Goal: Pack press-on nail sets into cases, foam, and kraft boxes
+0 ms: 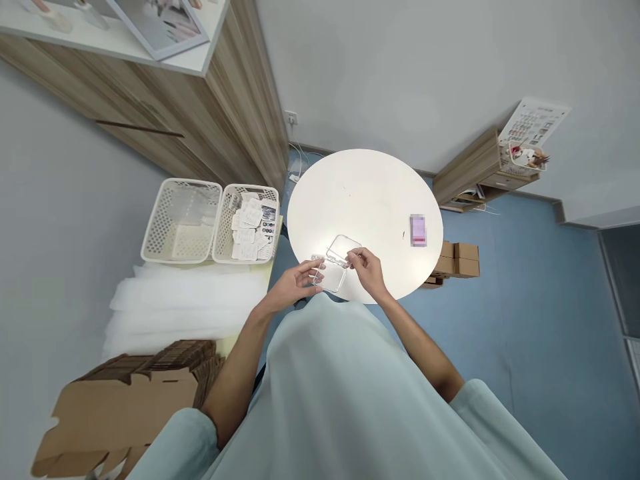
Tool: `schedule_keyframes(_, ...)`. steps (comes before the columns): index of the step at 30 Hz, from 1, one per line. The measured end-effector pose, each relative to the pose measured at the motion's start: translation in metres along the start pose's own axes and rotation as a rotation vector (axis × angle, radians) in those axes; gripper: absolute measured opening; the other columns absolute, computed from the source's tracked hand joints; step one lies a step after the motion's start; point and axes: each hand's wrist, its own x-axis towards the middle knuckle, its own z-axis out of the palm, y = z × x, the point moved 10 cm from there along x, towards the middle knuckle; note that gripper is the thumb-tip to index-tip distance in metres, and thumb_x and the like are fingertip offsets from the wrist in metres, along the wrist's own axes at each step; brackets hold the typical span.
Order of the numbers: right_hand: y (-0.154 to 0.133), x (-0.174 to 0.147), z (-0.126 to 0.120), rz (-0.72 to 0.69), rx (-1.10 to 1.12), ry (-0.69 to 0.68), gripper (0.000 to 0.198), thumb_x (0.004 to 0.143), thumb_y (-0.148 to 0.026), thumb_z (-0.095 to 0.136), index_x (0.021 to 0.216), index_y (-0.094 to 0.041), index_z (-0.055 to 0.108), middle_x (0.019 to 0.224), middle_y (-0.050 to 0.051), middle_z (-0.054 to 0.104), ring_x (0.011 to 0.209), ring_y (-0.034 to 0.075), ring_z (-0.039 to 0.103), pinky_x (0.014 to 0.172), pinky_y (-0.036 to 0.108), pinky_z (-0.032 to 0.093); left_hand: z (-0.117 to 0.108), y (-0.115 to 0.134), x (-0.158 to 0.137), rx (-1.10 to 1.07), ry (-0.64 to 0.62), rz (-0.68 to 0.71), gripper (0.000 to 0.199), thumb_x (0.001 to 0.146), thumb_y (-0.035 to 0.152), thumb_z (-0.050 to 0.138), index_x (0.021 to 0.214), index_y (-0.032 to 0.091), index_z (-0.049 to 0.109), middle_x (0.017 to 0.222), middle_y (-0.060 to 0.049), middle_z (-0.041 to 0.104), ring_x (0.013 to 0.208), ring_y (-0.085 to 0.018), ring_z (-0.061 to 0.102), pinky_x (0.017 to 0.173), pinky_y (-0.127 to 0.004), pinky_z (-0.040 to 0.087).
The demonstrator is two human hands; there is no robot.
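Note:
A clear plastic hinged case (331, 276) lies opened at the near edge of the round white table (365, 193), its lid tilted away from me. My left hand (296, 283) grips the case's left side, thumb low and fingers along the upper edge. At the hinge and the lid's right corner, the fingers of my right hand (367, 270) are pinched together on the case. Some small pale thing shows by my left fingertips, too small to name. The case looks see-through, with nothing I can make out inside.
A blurred pink-purple packet (419, 230) lies on the table's right. Left of it stand two white baskets, one (218, 227) holding packs of carded items. White foam sheets (185, 300) and flattened cardboard boxes (125, 413) are stacked nearer me. Small cartons (466, 260) sit beyond the table at right.

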Motion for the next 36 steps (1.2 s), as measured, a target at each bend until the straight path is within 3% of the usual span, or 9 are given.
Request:
schedule_keyframes(4,0.005,0.015,0.017,0.023,-0.018,-0.112,0.042,0.094,-0.064,0.071,0.095,-0.022,0.069,0.082,0.001,0.073,0.075,0.019,0.073,0.077,0.033,0.058,-0.009,-0.003,0.003,-0.023,0.076,0.005,0.087,0.084,0.04,0.088,0.162,0.024,0.053,0.162,-0.019,0.054,0.124,-0.03,0.066,0.096,-0.043,0.063)
schedule_keyframes(8,0.017,0.023,0.036,0.09,-0.052,-0.209,0.043,0.092,-0.065,0.072,0.094,-0.022,0.07,0.081,0.001,0.074,0.075,0.018,0.074,0.076,0.032,0.059,-0.027,0.004,0.003,0.006,0.184,0.02,0.084,0.088,0.04,0.084,0.163,0.025,0.051,0.163,-0.018,0.055,0.118,-0.026,0.068,0.103,-0.044,0.059)
schedule_keyframes(11,0.024,0.028,0.053,0.114,-0.058,-0.249,0.044,0.092,-0.064,0.073,0.099,-0.021,0.072,0.088,0.002,0.076,0.076,0.018,0.075,0.075,0.031,0.059,-0.041,0.004,-0.003,0.008,0.231,0.012,0.084,0.086,0.041,0.086,0.162,0.023,0.053,0.158,-0.018,0.061,0.113,-0.025,0.069,0.107,-0.045,0.057)
schedule_keyframes(15,0.044,0.045,0.067,0.128,-0.078,-0.245,0.045,0.104,-0.062,0.056,0.113,-0.021,0.073,0.101,0.004,0.077,0.077,0.016,0.076,0.077,0.03,0.06,-0.066,-0.016,-0.022,-0.066,0.34,-0.057,0.091,0.08,0.042,0.091,0.16,0.022,0.055,0.157,-0.018,0.062,0.115,-0.029,0.071,0.101,-0.045,0.06)
schedule_keyframes(20,0.106,0.073,0.077,0.142,-0.564,-0.29,0.025,0.101,-0.035,0.069,0.122,-0.022,0.072,0.109,0.005,0.077,0.092,0.019,0.075,0.09,0.033,0.057,-0.105,-0.043,-0.064,-0.126,0.56,-0.111,0.093,0.073,0.042,0.095,0.156,0.021,0.06,0.156,-0.019,0.061,0.114,-0.028,0.072,0.102,-0.045,0.06)
schedule_keyframes(23,0.154,0.08,0.087,0.194,-0.876,-0.372,0.035,0.096,-0.03,0.076,0.129,-0.02,0.069,0.125,0.01,0.073,0.107,0.023,0.073,0.094,0.033,0.055,-0.123,-0.051,-0.09,-0.157,0.65,-0.108,0.093,0.072,0.042,0.096,0.155,0.02,0.06,0.158,-0.021,0.06,0.114,-0.027,0.072,0.102,-0.045,0.06)
schedule_keyframes(26,0.19,0.078,0.094,0.257,-1.081,-0.414,0.049,0.096,-0.034,0.078,0.14,-0.02,0.061,0.139,0.014,0.063,0.108,0.025,0.072,0.085,0.032,0.054,-0.137,-0.054,-0.113,-0.179,0.712,-0.109,0.092,0.072,0.042,0.096,0.154,0.02,0.061,0.159,-0.021,0.059,0.112,-0.026,0.071,0.1,-0.045,0.061)
schedule_keyframes(30,0.207,0.077,0.1,0.244,-1.205,-0.397,0.051,0.099,-0.038,0.075,0.143,-0.02,0.054,0.141,0.014,0.055,0.102,0.024,0.072,0.077,0.031,0.052,-0.146,-0.054,-0.134,-0.212,0.769,-0.104,0.089,0.073,0.041,0.096,0.153,0.022,0.062,0.16,-0.02,0.059,0.114,-0.025,0.071,0.101,-0.043,0.061)
schedule_keyframes(36,0.206,0.075,0.102,0.218,-1.209,-0.395,0.032,0.104,-0.03,0.066,0.131,-0.019,0.054,0.137,0.013,0.059,0.1,0.022,0.071,0.077,0.03,0.049,-0.143,-0.055,-0.136,-0.248,0.78,-0.09,0.091,0.072,0.041,0.097,0.153,0.022,0.061,0.161,-0.02,0.058,0.115,-0.027,0.072,0.101,-0.045,0.061)
